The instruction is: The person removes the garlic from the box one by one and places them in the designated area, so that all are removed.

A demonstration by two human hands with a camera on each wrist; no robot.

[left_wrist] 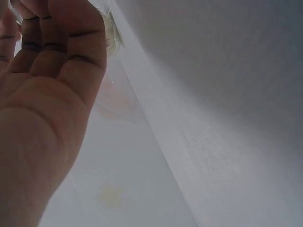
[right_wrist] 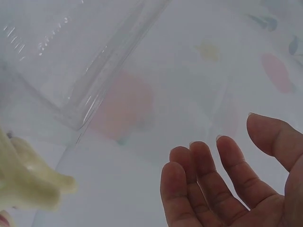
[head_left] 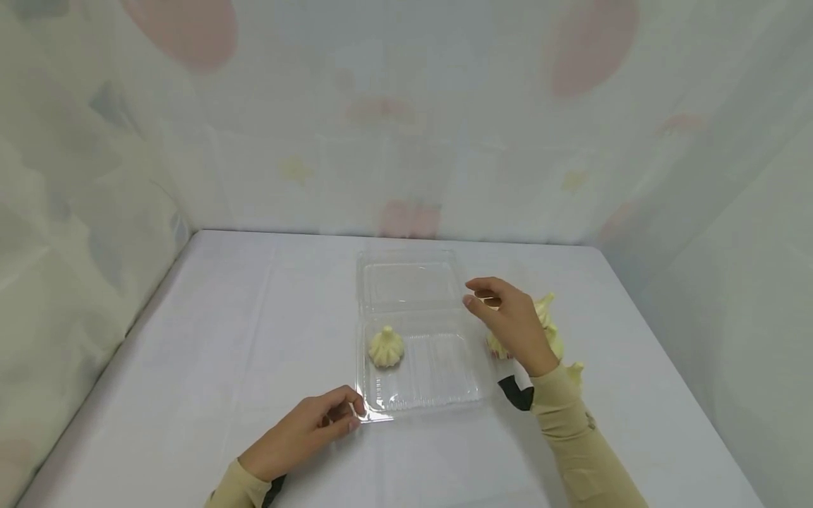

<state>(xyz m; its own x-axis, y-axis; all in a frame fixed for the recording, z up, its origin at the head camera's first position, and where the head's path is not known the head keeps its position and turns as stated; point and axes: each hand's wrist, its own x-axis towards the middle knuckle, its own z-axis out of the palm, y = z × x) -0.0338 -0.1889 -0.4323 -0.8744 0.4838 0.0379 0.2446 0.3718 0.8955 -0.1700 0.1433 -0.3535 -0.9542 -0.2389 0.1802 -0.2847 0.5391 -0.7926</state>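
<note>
A clear plastic clamshell box (head_left: pixel 422 406) lies with its lid (head_left: pixel 409 282) folded back. Inside its base, at the left, sits one pale yellow bulb-shaped piece (head_left: pixel 386 347) with pleated sides and a stalk on top. The thumb and forefinger of my left hand (head_left: pixel 317 427) pinch the box's front left corner. Over the right side of the box, near the hinge, hovers my right hand (head_left: pixel 511 321), fingers loosely bent and thumb apart, holding nothing. Several more yellow pieces (head_left: pixel 554 342) are partly hidden behind that hand and wrist; their stalks (right_wrist: pixel 33 179) show in the right wrist view.
The white-covered table (head_left: pixel 190 367) ends at the back against a hanging patterned cloth (head_left: pixel 394 141). Cloth walls also stand at the left (head_left: pixel 70 247) and right (head_left: pixel 730 233). A black strap (head_left: pixel 516 394) shows at the right wrist.
</note>
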